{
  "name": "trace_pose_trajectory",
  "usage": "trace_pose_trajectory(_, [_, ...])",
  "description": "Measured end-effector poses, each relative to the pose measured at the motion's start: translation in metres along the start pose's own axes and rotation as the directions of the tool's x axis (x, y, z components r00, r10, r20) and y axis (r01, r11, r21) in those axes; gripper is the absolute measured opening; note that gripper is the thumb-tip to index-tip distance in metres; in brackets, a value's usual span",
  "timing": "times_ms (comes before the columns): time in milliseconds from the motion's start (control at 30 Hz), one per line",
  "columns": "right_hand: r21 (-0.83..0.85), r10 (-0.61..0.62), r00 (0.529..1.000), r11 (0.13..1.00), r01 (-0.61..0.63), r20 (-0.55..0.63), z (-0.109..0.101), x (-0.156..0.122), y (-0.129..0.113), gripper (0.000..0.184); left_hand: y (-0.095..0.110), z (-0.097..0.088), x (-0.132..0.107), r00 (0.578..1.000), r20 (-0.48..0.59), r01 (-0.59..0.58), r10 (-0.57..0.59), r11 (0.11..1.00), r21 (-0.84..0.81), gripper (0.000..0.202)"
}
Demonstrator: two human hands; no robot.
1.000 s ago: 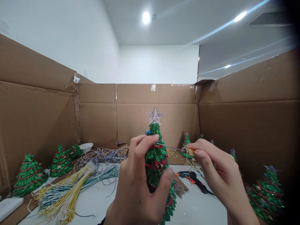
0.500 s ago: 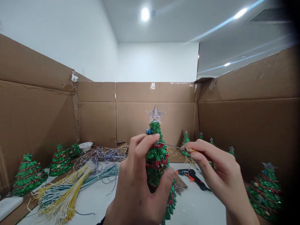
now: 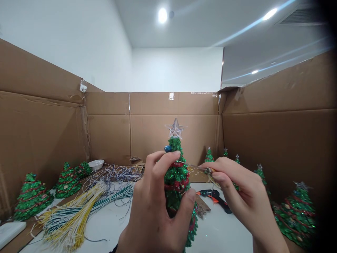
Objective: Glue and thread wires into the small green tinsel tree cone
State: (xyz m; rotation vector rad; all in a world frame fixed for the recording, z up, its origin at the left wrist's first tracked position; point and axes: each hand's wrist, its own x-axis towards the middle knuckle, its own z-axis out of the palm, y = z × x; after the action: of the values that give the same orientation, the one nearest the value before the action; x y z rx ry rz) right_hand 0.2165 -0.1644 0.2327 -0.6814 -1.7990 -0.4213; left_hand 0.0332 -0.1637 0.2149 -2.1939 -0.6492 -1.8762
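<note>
My left hand (image 3: 155,200) grips a green glitter Christmas tree (image 3: 177,179) around its middle, with the thumb at the front and the fingers reaching round near a blue bauble (image 3: 167,148). Red tinsel winds around the tree, and a clear plastic star (image 3: 175,128) stands on its tip. My right hand (image 3: 237,186) pinches a small wood-handled metal pick (image 3: 209,170) to the right of the tree. The pick's thin shaft is hard to see against the cardboard, and I cannot tell whether its tip touches the tree.
Cardboard walls (image 3: 110,138) surround a white table (image 3: 105,225). Bundles of yellow, green and white wires (image 3: 71,214) lie on the left, a hot glue gun (image 3: 214,198) on the right. Several finished glitter trees (image 3: 33,198) stand around. A white bowl (image 3: 96,164) sits behind.
My right hand has shifted left, bringing the pick's handle closer to the tree. My left hand still holds the tree in about the same place.
</note>
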Motion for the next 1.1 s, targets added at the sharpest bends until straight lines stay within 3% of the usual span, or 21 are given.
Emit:
trace_pose_trajectory(133, [0.04, 0.048, 0.998, 0.998, -0.049, 0.028, 0.0048, -0.0031, 0.0003, 0.016, 0.0001, 0.0002, -0.0001, 1.0, 0.014, 0.005, -0.005, 1.0, -0.003, 0.059])
trace_pose_trajectory(333, [0.143, 0.067, 0.996, 0.988, -0.059, -0.051, 0.0071, -0.0057, 0.0022, 0.006, 0.002, -0.0003, 0.0002, 1.0, 0.005, 0.014, -0.014, 1.0, 0.0, 0.059])
trace_pose_trajectory(400, [0.125, 0.03, 0.999, 0.992, -0.026, -0.027, 0.0055, -0.0038, 0.0016, 0.003, 0.0023, -0.0007, 0.0004, 1.0, 0.005, 0.013, -0.013, 1.0, 0.011, 0.059])
trace_pose_trajectory(600, [0.002, 0.011, 1.0, 1.0, -0.011, 0.007, 0.0038, -0.0009, -0.0011, 0.018, 0.0019, -0.0005, -0.0001, 0.999, 0.029, 0.016, -0.017, 1.0, 0.015, 0.059])
trace_pose_trajectory(700, [0.014, 0.021, 1.0, 1.0, -0.022, 0.016, 0.0061, -0.0033, 0.0002, 0.007, 0.0023, 0.0, -0.0005, 0.999, 0.043, 0.032, -0.032, 0.999, -0.005, 0.058])
trace_pose_trajectory(800, [0.053, 0.032, 0.999, 0.998, -0.031, -0.017, 0.0075, -0.0056, 0.0017, 0.013, 0.003, 0.0002, -0.0009, 0.999, 0.04, 0.034, -0.033, 0.999, -0.013, 0.058])
trace_pose_trajectory(967, [0.043, 0.003, 1.0, 0.999, -0.002, -0.004, 0.0047, -0.0047, 0.0016, 0.004, 0.0032, 0.0003, -0.0009, 0.999, 0.035, 0.029, -0.029, 1.0, -0.01, 0.058])
trace_pose_trajectory(1100, [-0.02, 0.009, 1.0, 1.0, -0.009, 0.013, 0.0037, -0.0024, 0.0007, 0.016, 0.0028, 0.0012, -0.0007, 0.998, 0.049, 0.041, -0.04, 0.999, -0.02, 0.057])
